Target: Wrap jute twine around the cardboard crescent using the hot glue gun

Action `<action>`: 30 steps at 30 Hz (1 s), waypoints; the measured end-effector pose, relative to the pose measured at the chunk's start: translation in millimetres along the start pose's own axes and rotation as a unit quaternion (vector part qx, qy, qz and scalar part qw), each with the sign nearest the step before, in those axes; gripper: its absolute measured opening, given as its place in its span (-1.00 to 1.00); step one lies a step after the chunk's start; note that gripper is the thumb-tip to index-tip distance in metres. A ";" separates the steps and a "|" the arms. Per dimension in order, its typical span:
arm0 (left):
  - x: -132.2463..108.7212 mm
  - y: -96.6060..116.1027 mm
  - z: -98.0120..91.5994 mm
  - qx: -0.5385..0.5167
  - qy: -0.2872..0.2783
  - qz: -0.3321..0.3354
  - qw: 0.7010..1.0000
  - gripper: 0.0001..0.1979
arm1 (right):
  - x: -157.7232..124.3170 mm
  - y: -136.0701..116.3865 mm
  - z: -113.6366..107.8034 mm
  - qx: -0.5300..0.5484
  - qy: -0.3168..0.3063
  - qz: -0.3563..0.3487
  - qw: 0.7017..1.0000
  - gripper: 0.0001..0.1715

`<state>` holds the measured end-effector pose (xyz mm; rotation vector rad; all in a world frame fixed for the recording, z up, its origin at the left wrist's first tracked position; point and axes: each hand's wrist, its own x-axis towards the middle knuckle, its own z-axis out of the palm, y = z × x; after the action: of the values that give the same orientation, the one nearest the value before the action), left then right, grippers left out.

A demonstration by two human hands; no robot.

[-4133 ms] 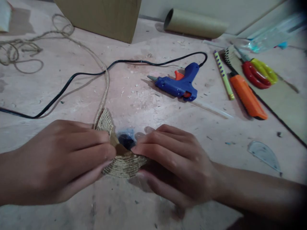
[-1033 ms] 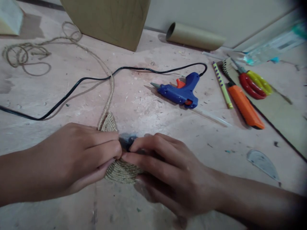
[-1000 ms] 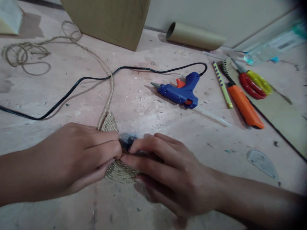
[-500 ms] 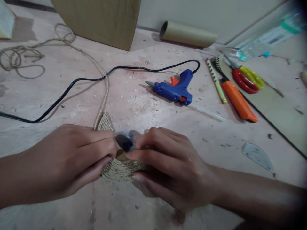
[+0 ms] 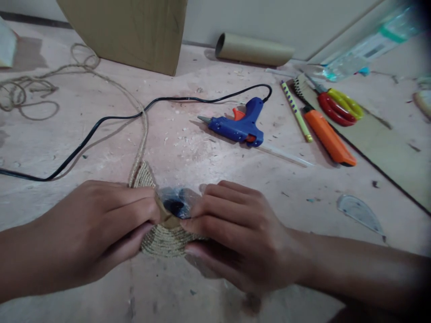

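Observation:
A piece wrapped in rows of jute twine (image 5: 163,243) is held between my two hands, low in the middle of the view. My left hand (image 5: 114,220) is closed on its left side, fingers pinching the edge. My right hand (image 5: 235,224) grips the right side, with the thumb underneath. Between the fingertips show brown cardboard (image 5: 171,221) and shiny clear plastic with a dark patch (image 5: 177,204); how they join is hidden. A loose strand of twine (image 5: 145,128) runs from the piece up to the left.
Beyond my hands lies a blue glue gun (image 5: 235,128) with its black cord (image 5: 107,118). To the right are a pencil (image 5: 296,112), an orange cutter (image 5: 330,138), scissors (image 5: 340,105), a protractor (image 5: 360,213) and a plastic bottle (image 5: 367,49). Behind are a cardboard tube (image 5: 254,48) and cardboard (image 5: 124,31).
The view has shifted slightly, so the tabletop things sit a little further left. My right fingers have moved slightly away from the left ones, and more cardboard and plastic shows between them.

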<state>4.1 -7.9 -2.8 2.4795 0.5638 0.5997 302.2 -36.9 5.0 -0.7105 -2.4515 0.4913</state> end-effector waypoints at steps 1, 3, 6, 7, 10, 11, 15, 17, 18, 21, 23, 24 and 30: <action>-0.2 -0.2 0.0 0.002 -0.004 -0.003 1.000 -0.78 | 0.2 -0.3 0.1 -0.008 -0.004 -0.006 1.000 -0.72; -0.2 -0.5 -0.1 0.007 -0.005 -0.005 1.000 -0.77 | 0.7 -0.8 0.4 -0.018 -0.008 -0.016 1.000 -0.71; 0.5 -0.7 -0.6 0.005 -0.005 -0.002 1.000 -0.78 | 0.3 -1.0 0.2 -0.015 -0.004 -0.012 1.000 -0.72; 0.5 -0.7 -0.9 0.005 -0.006 -0.002 1.000 -0.78 | -0.2 -0.6 0.0 -0.008 -0.001 -0.006 1.000 -0.74; -1.0 0.2 -1.2 0.006 -0.014 -0.005 1.000 -0.78 | -1.8 1.8 -0.7 0.015 0.004 0.014 1.000 -0.72; -1.8 0.7 -1.1 0.009 -0.012 -0.003 1.000 -0.82 | -2.2 2.7 -0.3 0.023 0.003 0.015 1.000 -0.71; -2.4 1.9 1.5 0.056 0.013 0.027 0.998 -0.78 | -3.4 2.8 6.5 0.073 0.007 -0.037 0.997 -0.75; -0.5 1.7 3.0 0.081 0.015 0.036 0.996 -0.71 | -3.7 1.5 8.6 0.145 0.013 -0.074 0.987 -0.69; 0.6 1.6 3.4 0.088 0.013 0.037 0.995 -0.68 | -3.6 2.1 7.0 0.180 0.016 -0.087 0.980 -0.65; 1.6 2.8 2.5 0.093 0.006 0.033 0.995 -0.60 | -0.4 17.6 -16.4 0.154 0.011 -0.092 0.984 -0.67; 0.4 4.9 0.6 0.081 -0.003 0.029 0.996 -0.58 | 3.6 43.4 -46.0 -0.024 -0.002 -0.032 0.999 -0.74; -0.3 6.2 -0.5 0.070 -0.005 0.032 0.997 -0.58 | 5.4 60.1 -62.4 -0.115 0.032 0.019 0.993 -0.69; 3.7 8.4 1.3 0.065 0.026 0.059 0.996 -0.60 | 6.4 140.0 -121.3 -0.177 -0.069 0.039 0.981 -0.52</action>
<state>10.0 -13.1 2.1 2.6400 0.4939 0.6955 421.7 101.0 37.2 -0.9460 -2.6832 0.1346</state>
